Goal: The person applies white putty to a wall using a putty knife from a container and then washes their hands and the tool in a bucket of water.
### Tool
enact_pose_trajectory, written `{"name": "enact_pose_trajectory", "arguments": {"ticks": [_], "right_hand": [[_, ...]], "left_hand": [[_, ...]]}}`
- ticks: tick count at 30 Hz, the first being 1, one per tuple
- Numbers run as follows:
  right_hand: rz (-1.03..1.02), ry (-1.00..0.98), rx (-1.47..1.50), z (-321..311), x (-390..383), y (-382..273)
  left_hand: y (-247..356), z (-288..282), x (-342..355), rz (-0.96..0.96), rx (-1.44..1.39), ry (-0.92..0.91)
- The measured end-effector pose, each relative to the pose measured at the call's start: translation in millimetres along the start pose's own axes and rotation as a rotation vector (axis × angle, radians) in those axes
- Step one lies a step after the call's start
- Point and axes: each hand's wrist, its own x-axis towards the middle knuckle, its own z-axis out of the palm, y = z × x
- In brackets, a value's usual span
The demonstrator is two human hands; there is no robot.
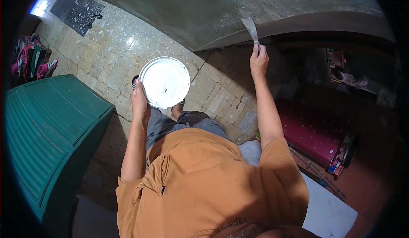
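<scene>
My left hand (pixel 140 101) grips the left edge of a round white lid (pixel 188 81), held level in front of my body. White paste (pixel 165 81) covers its top, with a small raised lump near the middle. My right arm reaches forward and to the right. In that hand (pixel 259 61) I hold a putty knife (pixel 251 28) by its handle, fingers closed around it. The blade points at the lower part of a grey plastered wall (pixel 191 12). Whether the blade touches the wall, I cannot tell.
To the left stands a green ribbed plastic cabinet (pixel 47 119). White flecks dot the tiled floor (pixel 113 67) and a dark mat (pixel 76 12). Pink items (pixel 44 70) lie far left. On the right are a dark red, box-like object (pixel 309 129) and a white panel (pixel 330 206).
</scene>
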Motion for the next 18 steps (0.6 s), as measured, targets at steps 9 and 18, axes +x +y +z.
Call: {"name": "enact_pose_trajectory", "arguments": {"ticks": [9, 18], "right_hand": [[-0.2, 0.013, 0.086, 2, 31, -22], [-0.075, 0.01, 0.021, -6, 4, 1]], "left_hand": [[-2, -1, 0, 0.005, 0.079, 0.006], [2, 6, -3, -0.006, 0.069, -0.038]]}}
